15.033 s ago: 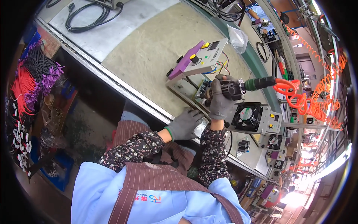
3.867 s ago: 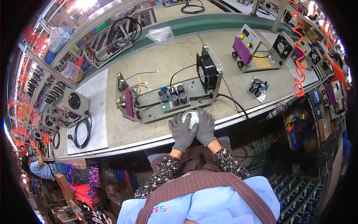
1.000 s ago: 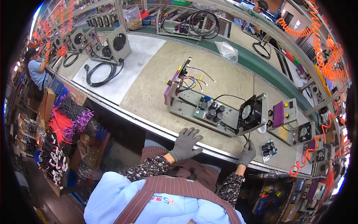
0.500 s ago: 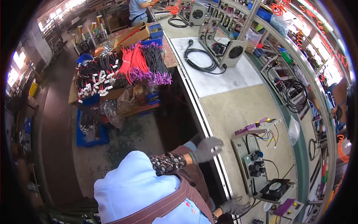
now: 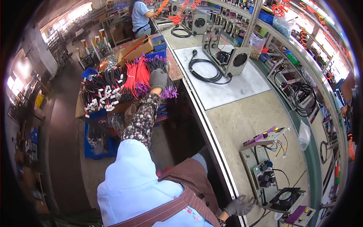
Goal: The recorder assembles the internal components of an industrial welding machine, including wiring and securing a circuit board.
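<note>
My left hand (image 5: 158, 78), in a grey glove, is on a bundle of black wires with purple ends (image 5: 171, 90) on the side table. Its fingers point down and away, so I cannot see whether they grip a wire. Red wires with purple ends (image 5: 137, 77) lie just left of it. Also gloved, my right hand (image 5: 240, 207) rests at the bench's near edge with its fingers apart and nothing visible in it. Close by stands an opened metal chassis (image 5: 252, 172) with a circuit board, black cylindrical parts, a black fan (image 5: 286, 198) and a purple-edged panel (image 5: 261, 137).
A second unit (image 5: 239, 58) with a coiled black power cable (image 5: 206, 72) stands on a white sheet (image 5: 230, 92) farther up the bench. Black wires with white connectors (image 5: 104, 96) and blue bins (image 5: 159, 43) share the side table. A person (image 5: 140, 17) works at the far end.
My left hand has gone from the bench's edge, up and left, to the black wires on the side table. My right hand stays near the bench's edge. The view has shifted slightly.
</note>
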`<action>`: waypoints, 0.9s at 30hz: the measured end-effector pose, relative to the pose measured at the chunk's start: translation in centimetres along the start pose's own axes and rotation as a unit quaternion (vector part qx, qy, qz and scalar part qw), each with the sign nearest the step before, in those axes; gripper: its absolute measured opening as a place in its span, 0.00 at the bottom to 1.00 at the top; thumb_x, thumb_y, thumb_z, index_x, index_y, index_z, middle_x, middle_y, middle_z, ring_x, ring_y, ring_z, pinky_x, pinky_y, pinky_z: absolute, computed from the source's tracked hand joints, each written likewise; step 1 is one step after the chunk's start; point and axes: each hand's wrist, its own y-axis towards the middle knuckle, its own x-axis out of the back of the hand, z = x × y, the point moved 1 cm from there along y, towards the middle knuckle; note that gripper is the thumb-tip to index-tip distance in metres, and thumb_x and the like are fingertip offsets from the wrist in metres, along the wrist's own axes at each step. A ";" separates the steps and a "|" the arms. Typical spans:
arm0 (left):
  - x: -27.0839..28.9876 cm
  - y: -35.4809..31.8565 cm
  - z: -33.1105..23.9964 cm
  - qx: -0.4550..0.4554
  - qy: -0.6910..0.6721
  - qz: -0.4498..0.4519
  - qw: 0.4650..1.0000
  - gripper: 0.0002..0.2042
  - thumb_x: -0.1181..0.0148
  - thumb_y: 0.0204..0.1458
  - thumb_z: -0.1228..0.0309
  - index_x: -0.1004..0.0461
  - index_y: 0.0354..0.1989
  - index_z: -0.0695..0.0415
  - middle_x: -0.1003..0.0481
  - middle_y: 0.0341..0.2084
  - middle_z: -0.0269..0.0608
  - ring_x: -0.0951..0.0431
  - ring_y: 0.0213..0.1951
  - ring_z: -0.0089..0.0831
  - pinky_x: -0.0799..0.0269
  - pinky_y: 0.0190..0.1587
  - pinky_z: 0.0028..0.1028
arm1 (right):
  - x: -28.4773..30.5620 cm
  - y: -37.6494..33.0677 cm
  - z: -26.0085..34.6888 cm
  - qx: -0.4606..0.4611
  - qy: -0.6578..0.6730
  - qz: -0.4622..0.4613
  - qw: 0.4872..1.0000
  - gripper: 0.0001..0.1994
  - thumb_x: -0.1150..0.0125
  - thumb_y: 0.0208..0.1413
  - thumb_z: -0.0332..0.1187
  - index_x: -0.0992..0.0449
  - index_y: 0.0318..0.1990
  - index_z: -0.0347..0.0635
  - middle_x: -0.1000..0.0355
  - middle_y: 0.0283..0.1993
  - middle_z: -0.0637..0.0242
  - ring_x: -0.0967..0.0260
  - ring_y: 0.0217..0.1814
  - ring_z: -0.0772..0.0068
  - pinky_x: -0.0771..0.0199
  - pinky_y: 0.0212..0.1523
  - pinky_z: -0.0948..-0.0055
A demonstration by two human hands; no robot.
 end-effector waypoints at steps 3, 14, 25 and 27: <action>-1.3 2.9 1.1 0.027 0.082 0.026 0.996 0.10 0.44 0.43 0.66 0.21 0.31 0.56 0.23 0.33 0.50 0.23 0.38 0.48 0.26 0.39 0.41 | -0.3 0.0 -0.2 -0.010 0.001 0.020 1.000 0.21 0.51 0.55 0.51 0.29 0.51 0.51 0.39 0.59 0.69 0.38 0.57 0.62 0.37 0.53 0.61; -4.1 7.0 2.4 0.123 0.146 0.046 0.980 0.13 0.45 0.45 0.67 0.22 0.35 0.62 0.24 0.39 0.57 0.23 0.42 0.52 0.26 0.41 0.45 | 0.3 0.2 0.4 -0.024 0.001 0.046 0.999 0.20 0.52 0.53 0.48 0.30 0.49 0.49 0.37 0.58 0.65 0.38 0.57 0.58 0.39 0.52 0.58; -4.2 11.6 5.0 0.220 0.010 -0.124 0.967 0.14 0.46 0.43 0.64 0.22 0.32 0.61 0.23 0.34 0.57 0.22 0.40 0.51 0.27 0.42 0.43 | 1.3 0.3 1.5 0.083 0.005 -0.036 0.996 0.20 0.54 0.56 0.52 0.27 0.47 0.52 0.32 0.53 0.70 0.34 0.48 0.61 0.36 0.42 0.58; -3.0 14.1 6.1 0.245 -0.121 -0.135 0.952 0.14 0.46 0.45 0.64 0.23 0.31 0.62 0.23 0.31 0.56 0.22 0.37 0.51 0.27 0.40 0.41 | 1.5 0.1 1.6 0.062 -0.012 -0.026 0.998 0.20 0.55 0.56 0.51 0.27 0.48 0.52 0.32 0.52 0.71 0.34 0.46 0.62 0.36 0.42 0.59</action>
